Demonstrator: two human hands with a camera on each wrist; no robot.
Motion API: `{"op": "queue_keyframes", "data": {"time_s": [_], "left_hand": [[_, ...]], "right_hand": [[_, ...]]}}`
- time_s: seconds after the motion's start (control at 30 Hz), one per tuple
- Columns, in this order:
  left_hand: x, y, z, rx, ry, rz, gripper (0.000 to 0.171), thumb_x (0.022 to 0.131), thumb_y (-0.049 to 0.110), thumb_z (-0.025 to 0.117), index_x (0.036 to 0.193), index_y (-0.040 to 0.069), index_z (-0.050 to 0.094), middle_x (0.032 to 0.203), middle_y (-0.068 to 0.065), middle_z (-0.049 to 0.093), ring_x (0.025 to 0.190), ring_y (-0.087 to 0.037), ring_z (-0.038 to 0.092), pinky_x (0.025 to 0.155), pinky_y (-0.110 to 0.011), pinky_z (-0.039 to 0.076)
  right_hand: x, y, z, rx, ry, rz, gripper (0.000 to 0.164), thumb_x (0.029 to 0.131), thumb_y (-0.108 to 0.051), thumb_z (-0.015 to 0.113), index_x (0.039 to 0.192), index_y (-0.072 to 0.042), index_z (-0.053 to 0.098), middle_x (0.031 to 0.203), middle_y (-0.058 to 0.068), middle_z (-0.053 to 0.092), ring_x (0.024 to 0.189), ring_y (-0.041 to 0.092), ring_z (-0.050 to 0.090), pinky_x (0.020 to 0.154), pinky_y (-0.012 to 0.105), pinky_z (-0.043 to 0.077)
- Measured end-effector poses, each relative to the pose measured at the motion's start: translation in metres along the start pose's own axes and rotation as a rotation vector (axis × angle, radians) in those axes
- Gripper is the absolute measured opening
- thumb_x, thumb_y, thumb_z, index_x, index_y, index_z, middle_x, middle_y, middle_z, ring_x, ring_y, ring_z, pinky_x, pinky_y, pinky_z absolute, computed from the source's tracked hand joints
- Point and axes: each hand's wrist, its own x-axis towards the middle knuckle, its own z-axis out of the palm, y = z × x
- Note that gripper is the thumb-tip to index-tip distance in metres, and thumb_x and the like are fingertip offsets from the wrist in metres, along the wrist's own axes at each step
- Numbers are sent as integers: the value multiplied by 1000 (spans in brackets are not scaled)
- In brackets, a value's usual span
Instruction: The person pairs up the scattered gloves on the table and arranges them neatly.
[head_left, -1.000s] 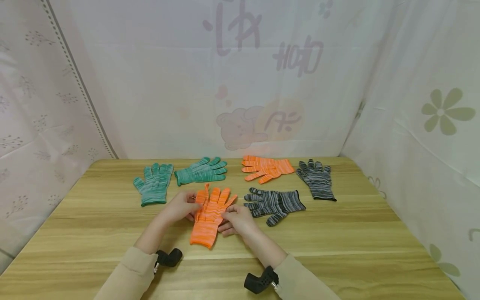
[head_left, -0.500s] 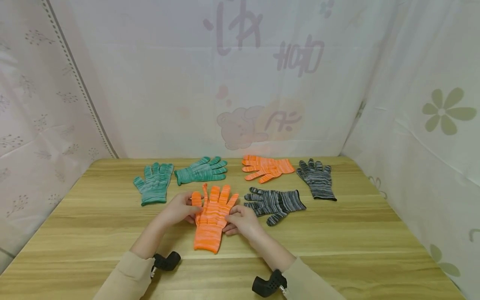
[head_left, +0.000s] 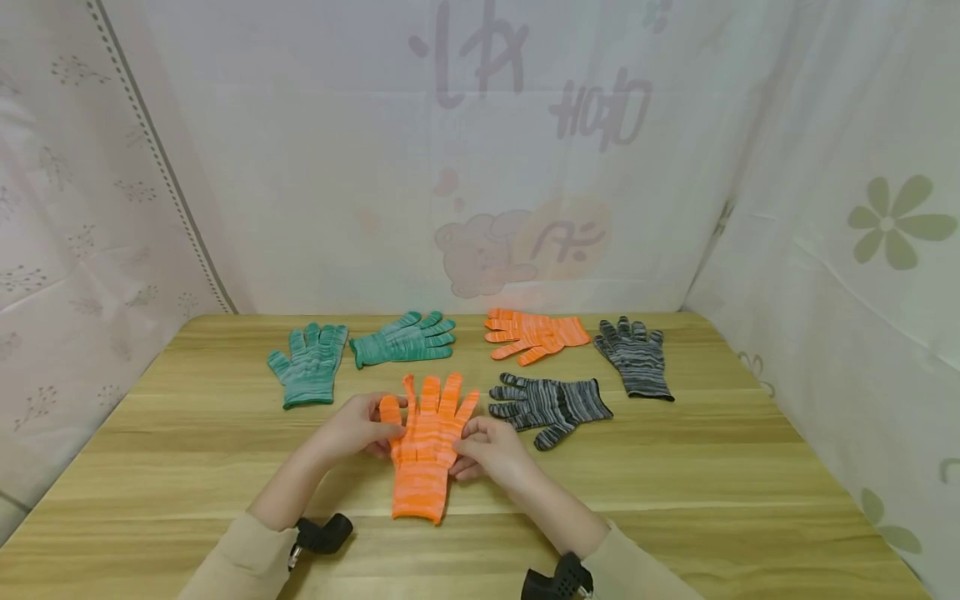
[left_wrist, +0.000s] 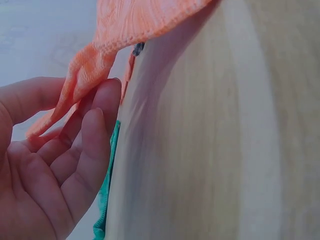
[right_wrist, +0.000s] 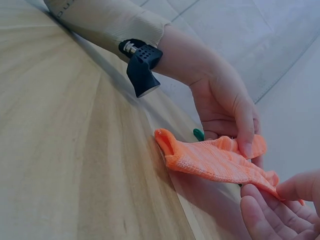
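Observation:
An orange knit glove [head_left: 426, 442] is held between both hands near the middle of the table, cuff toward the person and fingers pointing away. My left hand [head_left: 360, 429] pinches its left edge by the thumb side. On the other edge, my right hand [head_left: 491, 454] pinches the glove between thumb and fingers. In the right wrist view the orange glove [right_wrist: 210, 160] hangs a little above the wood, its cuff opening visible. The left wrist view has the left hand [left_wrist: 55, 160] with thumb and fingers around a fold of orange fabric [left_wrist: 90, 72].
Behind lie two green gloves, one upright [head_left: 309, 367] and one sideways [head_left: 405, 340]. A second orange glove [head_left: 536, 333] lies at the back. Two grey-black gloves, one sideways [head_left: 555, 404] and one upright [head_left: 636, 358], are on the right. Printed curtains [head_left: 337, 167] surround the wooden table [head_left: 675, 500].
Both hands have drawn the orange glove slightly toward the person. The glove has turned straighter and its fingers are spread more apart. The other gloves have stayed put.

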Motion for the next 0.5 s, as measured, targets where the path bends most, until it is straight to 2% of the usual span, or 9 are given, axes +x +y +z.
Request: {"op": "queue_keyframes", "data": {"time_s": [0.27,0.5], "left_hand": [[-13,5,3,20,-38,10,54,88,11,69,135,-5,47,68,-13,62,64,-31,64,61,-42,55],[-17,5,5,58,-71,17,54,87,12,71,133,-3,49,64,-12,59,62,-30,65,58,-41,55]], "right_hand": [[-14,-2,-2,-7,-49,11,10,91,-2,61,93,3,53,76,15,67,66,25,68,63,36,57],[-25,-2,-2,14,-85,30,8,90,1,62,90,4,54,77,16,68,68,25,69,63,35,57]]}}
